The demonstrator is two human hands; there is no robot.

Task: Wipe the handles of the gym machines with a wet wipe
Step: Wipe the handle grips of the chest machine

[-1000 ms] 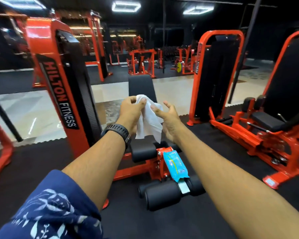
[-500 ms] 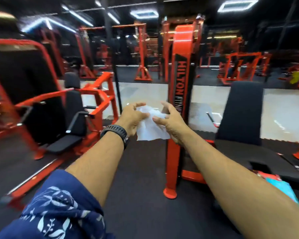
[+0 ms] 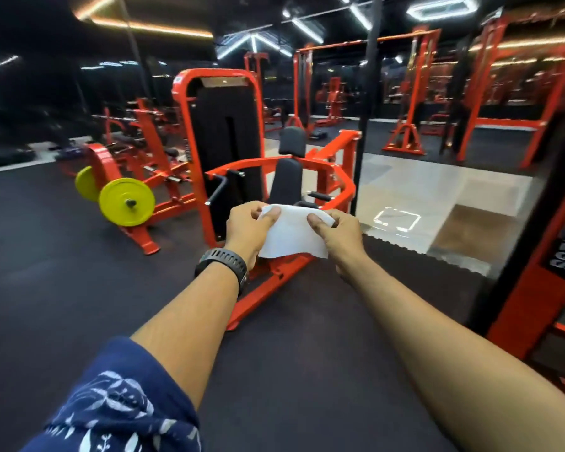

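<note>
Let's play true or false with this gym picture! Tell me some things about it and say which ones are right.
1. The left hand and the right hand both pinch the wipe. True.
2. The wipe is blue. False: it is white.
3. The watch is on the right wrist. False: it is on the left wrist.
4. The weight plate beside the red machines is yellow. True.

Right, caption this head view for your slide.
Left hand and right hand hold a wet wipe before an orange machine.
</note>
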